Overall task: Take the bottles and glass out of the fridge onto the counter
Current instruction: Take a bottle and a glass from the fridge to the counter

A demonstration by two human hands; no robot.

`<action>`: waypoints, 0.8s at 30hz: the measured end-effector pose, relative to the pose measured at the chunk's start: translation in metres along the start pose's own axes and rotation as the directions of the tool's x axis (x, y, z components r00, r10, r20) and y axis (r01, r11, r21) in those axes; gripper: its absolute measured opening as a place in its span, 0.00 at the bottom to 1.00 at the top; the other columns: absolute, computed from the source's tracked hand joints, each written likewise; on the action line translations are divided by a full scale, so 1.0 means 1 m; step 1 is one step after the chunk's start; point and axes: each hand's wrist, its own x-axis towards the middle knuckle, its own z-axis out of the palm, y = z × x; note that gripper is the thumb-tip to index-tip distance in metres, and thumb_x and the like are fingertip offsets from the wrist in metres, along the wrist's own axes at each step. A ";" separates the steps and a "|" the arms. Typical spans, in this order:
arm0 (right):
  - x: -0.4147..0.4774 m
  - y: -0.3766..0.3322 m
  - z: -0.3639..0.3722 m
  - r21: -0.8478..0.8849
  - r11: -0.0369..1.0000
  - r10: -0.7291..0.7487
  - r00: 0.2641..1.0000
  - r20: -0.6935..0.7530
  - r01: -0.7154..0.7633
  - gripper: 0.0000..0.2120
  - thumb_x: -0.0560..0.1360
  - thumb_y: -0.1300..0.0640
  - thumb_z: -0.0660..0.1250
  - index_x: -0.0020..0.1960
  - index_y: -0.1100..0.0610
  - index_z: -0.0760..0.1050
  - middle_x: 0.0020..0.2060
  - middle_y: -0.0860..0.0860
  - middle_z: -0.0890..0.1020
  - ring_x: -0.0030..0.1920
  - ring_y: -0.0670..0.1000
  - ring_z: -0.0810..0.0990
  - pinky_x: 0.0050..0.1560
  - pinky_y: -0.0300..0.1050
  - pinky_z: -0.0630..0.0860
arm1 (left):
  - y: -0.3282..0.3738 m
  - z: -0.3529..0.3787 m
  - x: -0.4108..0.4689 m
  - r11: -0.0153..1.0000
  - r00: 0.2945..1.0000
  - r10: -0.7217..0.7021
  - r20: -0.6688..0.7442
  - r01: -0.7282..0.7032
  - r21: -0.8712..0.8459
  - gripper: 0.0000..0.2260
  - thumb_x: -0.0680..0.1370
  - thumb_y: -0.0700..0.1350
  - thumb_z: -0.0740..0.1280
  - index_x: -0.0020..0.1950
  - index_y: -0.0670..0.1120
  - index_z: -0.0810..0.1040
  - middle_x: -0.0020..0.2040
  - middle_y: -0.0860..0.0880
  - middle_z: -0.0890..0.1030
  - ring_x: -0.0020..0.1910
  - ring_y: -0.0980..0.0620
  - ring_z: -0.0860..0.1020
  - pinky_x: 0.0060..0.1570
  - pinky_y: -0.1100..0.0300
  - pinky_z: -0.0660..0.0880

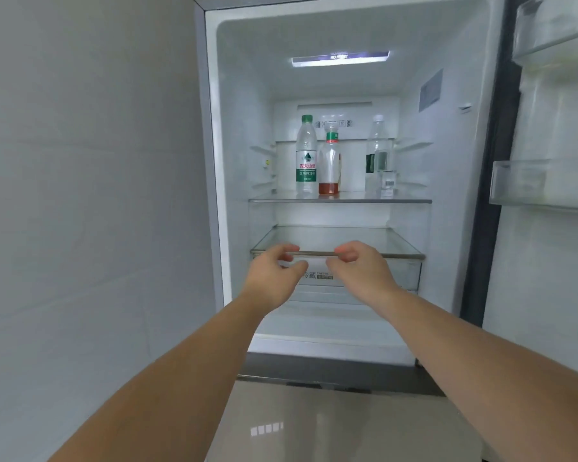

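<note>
Left grip: the left hand (274,271) has its fingers loosely curled with the thumb apart from them, and holds nothing.
Right grip: the right hand (357,265) is likewise loosely curled and apart, with nothing in it.
Hands' place: both are raised side by side, near each other, in front of the front edge of the lower glass shelf (397,248). Whether they touch it, I cannot tell.
Lower glass shelf: bare glass, nothing on it.
Drawer (381,275): clear-fronted, just below the lower shelf. Its contents cannot be made out.
Upper shelf (407,200): farther in and higher, and it carries all the task's things, upright and well apart from the hands.
Water bottle (306,155): on the left of the upper shelf, clear plastic with a green cap and a green, white and red label. Its fill level is not readable.
Tea bottle (329,161): just right of the water bottle, clear, with a green band at the neck. Red-brown liquid fills only its bottom part.
Clear bottle (377,151): on the right of the shelf, see-through, with a dark label low on its left side.
Glass (388,183): small and clear, just in front of the clear bottle, with a barcode sticker on it.
Fridge (234,128): open and white inside, with a lit strip at the top.
Door bins (521,185): clear, on the open door at far right.
</note>
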 end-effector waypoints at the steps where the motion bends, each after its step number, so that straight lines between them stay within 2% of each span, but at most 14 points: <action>1: 0.012 0.002 -0.001 -0.007 1.000 -0.007 1.000 -0.012 0.007 0.15 0.74 0.54 0.67 0.59 0.55 0.75 0.47 0.47 0.79 0.42 0.49 0.79 0.34 0.35 0.70 | -0.001 0.007 0.013 1.000 1.000 0.024 0.008 -0.024 -0.012 0.13 0.76 0.48 0.67 0.60 0.53 0.77 0.54 0.53 0.77 0.38 0.60 0.76 0.29 0.69 0.70; 3: 0.035 0.004 -0.001 -0.036 0.999 -0.021 0.998 -0.051 0.019 0.15 0.74 0.53 0.67 0.60 0.54 0.75 0.49 0.48 0.80 0.41 0.48 0.79 0.35 0.37 0.71 | -0.001 0.019 0.039 0.997 0.997 0.072 0.040 -0.072 -0.009 0.13 0.76 0.47 0.68 0.60 0.53 0.77 0.54 0.53 0.77 0.40 0.61 0.77 0.28 0.73 0.70; 5: 0.058 0.003 -0.002 -0.084 0.996 -0.049 0.995 -0.086 0.042 0.15 0.74 0.52 0.67 0.60 0.54 0.75 0.50 0.48 0.80 0.43 0.48 0.78 0.36 0.37 0.71 | 0.001 0.028 0.066 0.993 0.990 0.121 0.072 -0.121 -0.002 0.13 0.76 0.48 0.67 0.61 0.54 0.76 0.55 0.54 0.76 0.45 0.58 0.78 0.30 0.72 0.71; 7: 0.082 -0.002 -0.003 -0.128 0.990 -0.082 0.987 -0.136 0.065 0.15 0.74 0.52 0.67 0.60 0.54 0.75 0.50 0.48 0.81 0.45 0.47 0.78 0.37 0.35 0.69 | 0.006 0.034 0.095 0.984 0.981 0.176 0.081 -0.175 -0.022 0.14 0.75 0.48 0.67 0.60 0.54 0.76 0.55 0.54 0.77 0.49 0.55 0.78 0.36 0.65 0.77; 9: 0.107 -0.010 -0.005 -0.169 0.982 -0.110 0.976 -0.188 0.078 0.14 0.74 0.52 0.67 0.59 0.54 0.76 0.49 0.48 0.81 0.46 0.47 0.78 0.40 0.36 0.70 | 0.016 0.038 0.126 0.971 0.968 0.237 0.076 -0.235 -0.035 0.13 0.75 0.49 0.67 0.59 0.55 0.77 0.53 0.54 0.78 0.49 0.55 0.79 0.42 0.60 0.78; 13: 0.150 -0.017 -0.017 -0.234 0.970 -0.152 0.928 -0.341 0.073 0.12 0.73 0.52 0.66 0.56 0.54 0.77 0.45 0.48 0.81 0.47 0.49 0.80 0.46 0.42 0.73 | 0.035 0.048 0.176 0.930 0.925 0.367 0.103 -0.368 -0.008 0.13 0.75 0.49 0.67 0.59 0.53 0.78 0.50 0.53 0.79 0.47 0.56 0.79 0.40 0.67 0.72; 18: 0.191 -0.004 -0.039 -0.310 0.951 -0.153 0.890 -0.429 0.014 0.13 0.73 0.51 0.65 0.55 0.54 0.77 0.46 0.48 0.80 0.47 0.50 0.79 0.48 0.45 0.76 | 0.045 0.067 0.219 0.909 0.899 0.416 0.137 -0.417 -0.024 0.14 0.74 0.49 0.66 0.60 0.52 0.77 0.49 0.51 0.79 0.49 0.53 0.78 0.48 0.58 0.77; 24: 0.229 0.019 -0.051 -0.359 0.933 -0.161 0.886 -0.435 -0.006 0.13 0.74 0.52 0.66 0.56 0.57 0.77 0.50 0.50 0.81 0.49 0.49 0.77 0.49 0.42 0.72 | 0.047 0.091 0.256 0.912 0.899 0.402 0.174 -0.409 0.005 0.16 0.76 0.48 0.67 0.63 0.49 0.76 0.51 0.50 0.78 0.52 0.52 0.77 0.51 0.57 0.77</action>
